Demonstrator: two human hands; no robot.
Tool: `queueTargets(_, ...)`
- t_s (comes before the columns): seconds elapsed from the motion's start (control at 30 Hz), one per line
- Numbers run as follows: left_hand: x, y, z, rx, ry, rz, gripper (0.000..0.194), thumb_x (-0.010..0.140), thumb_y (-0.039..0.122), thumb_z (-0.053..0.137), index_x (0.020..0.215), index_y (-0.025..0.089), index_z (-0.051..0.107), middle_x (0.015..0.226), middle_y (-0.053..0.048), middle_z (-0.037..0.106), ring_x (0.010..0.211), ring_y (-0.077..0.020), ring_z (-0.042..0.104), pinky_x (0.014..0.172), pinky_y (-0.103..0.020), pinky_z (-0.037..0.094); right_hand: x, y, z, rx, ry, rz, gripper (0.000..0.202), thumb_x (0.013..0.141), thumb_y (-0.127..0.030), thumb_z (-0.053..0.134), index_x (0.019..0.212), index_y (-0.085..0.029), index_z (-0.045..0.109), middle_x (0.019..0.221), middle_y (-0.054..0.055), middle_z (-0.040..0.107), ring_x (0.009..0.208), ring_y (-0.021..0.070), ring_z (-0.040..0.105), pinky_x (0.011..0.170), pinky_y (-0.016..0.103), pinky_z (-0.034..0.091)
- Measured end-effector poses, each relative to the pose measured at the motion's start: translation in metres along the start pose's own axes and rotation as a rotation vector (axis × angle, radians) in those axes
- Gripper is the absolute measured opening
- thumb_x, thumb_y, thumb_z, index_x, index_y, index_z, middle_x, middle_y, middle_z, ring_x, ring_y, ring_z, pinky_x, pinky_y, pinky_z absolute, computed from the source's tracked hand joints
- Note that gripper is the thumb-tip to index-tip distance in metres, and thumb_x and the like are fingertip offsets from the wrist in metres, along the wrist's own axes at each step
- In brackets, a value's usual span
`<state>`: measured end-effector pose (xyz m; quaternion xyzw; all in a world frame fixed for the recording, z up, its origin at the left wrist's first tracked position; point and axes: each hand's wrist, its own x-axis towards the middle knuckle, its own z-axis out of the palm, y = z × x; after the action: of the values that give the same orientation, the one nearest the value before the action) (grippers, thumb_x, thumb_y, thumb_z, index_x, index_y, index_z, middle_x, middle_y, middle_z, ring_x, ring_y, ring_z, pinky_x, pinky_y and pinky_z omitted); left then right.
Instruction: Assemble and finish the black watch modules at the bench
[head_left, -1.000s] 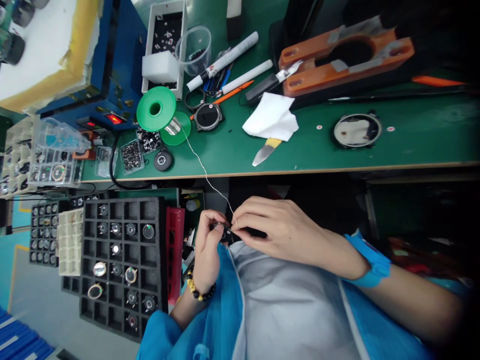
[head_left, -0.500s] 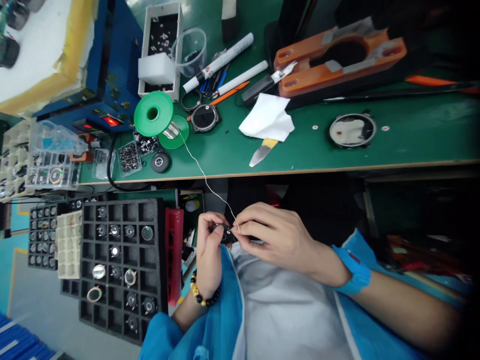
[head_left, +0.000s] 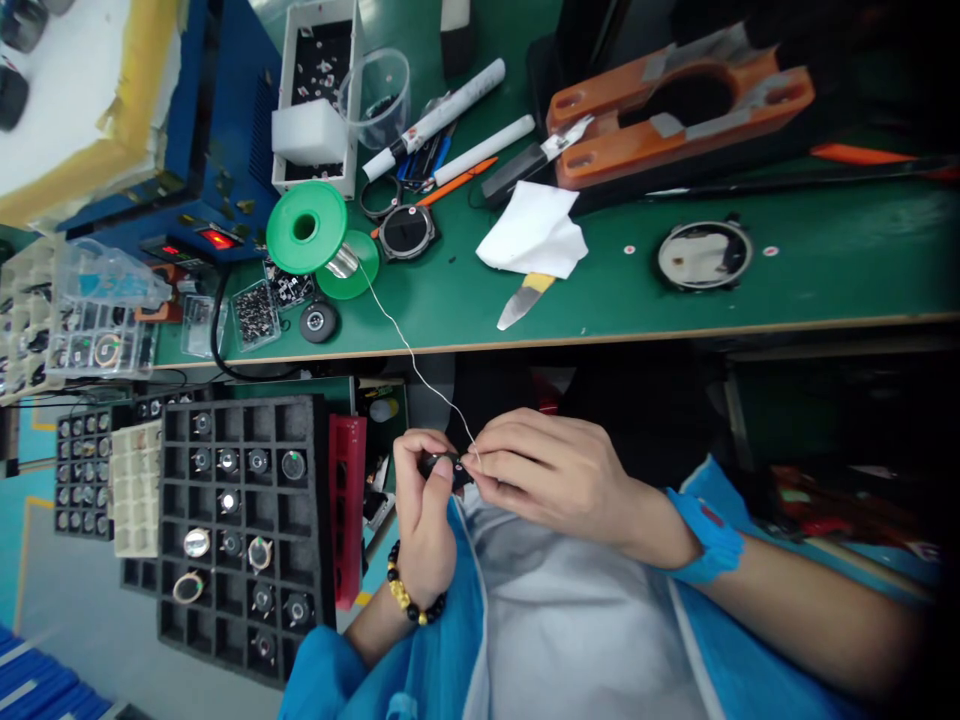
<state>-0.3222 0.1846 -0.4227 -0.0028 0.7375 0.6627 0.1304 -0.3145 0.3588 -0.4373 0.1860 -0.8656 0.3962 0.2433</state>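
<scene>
My left hand [head_left: 427, 515] is closed around a small dark watch case [head_left: 459, 474], thumb lying over it. Fingers hide most of the case. My right hand [head_left: 551, 475] pinches the end of a thin silvery solder wire [head_left: 420, 372] at the watch case's edge. The wire runs slackly up to a green spool [head_left: 296, 225] standing on the bench. Both hands meet just below the bench's front edge, close to my body. Whether my right fingertips hold anything besides the wire, I cannot make out.
On the green bench [head_left: 450, 300] lie a knife blade [head_left: 525, 302] under white paper [head_left: 532, 228], a watch case [head_left: 705, 256], markers [head_left: 484, 150] and an orange fixture [head_left: 675, 115]. A black compartment tray [head_left: 247, 610] with several watches stands lower left.
My left wrist has turned slightly, shifting the thumb and bracelet a little right. The right hand stays nearly in place, still pinching the wire.
</scene>
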Motion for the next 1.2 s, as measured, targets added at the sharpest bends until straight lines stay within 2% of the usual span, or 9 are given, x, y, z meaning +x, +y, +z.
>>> queueTargets(0.2,-0.006,-0.001,0.004,-0.078,0.015,-0.013,0.009,0.106,0.023,0.049,0.107,0.025,0.057,0.106,-0.003,0.052,0.098,-0.0179,0.051,0.086,-0.028,0.044,-0.003,-0.006,0.007,0.071,0.09,0.097,0.015,0.091,-0.009,0.069,0.084,-0.022,0.067,0.082,0.0,0.074,0.076,0.0152,0.069,0.066,0.027,0.058)
queueTargets(0.53,-0.009,-0.002,0.006,-0.072,0.045,0.008,0.007,0.107,0.025,0.05,0.107,0.025,0.057,0.107,-0.004,0.051,0.099,-0.0182,0.051,0.086,-0.028,0.044,-0.004,-0.016,0.019,0.239,0.245,0.274,0.018,0.085,-0.006,0.072,0.079,-0.022,0.065,0.077,0.001,0.074,0.072,0.0152,0.069,0.063,0.028,0.057)
queueTargets(0.87,-0.01,-0.003,0.005,-0.056,0.058,0.022,0.007,0.107,0.027,0.051,0.108,0.025,0.057,0.107,-0.004,0.052,0.102,-0.019,0.052,0.091,-0.03,0.043,-0.003,-0.022,0.024,0.311,0.324,0.332,0.016,0.085,-0.009,0.073,0.081,-0.023,0.067,0.076,-0.001,0.074,0.068,0.0144,0.07,0.084,0.038,0.066)
queueTargets(1.2,-0.01,-0.001,0.006,-0.108,0.053,-0.012,0.006,0.105,0.026,0.052,0.106,0.024,0.057,0.107,-0.004,0.052,0.098,-0.0188,0.053,0.086,-0.029,0.045,-0.007,-0.021,0.029,0.405,0.344,0.397,0.015,0.084,-0.009,0.074,0.084,-0.024,0.07,0.082,0.0,0.075,0.074,0.016,0.072,0.089,0.041,0.065)
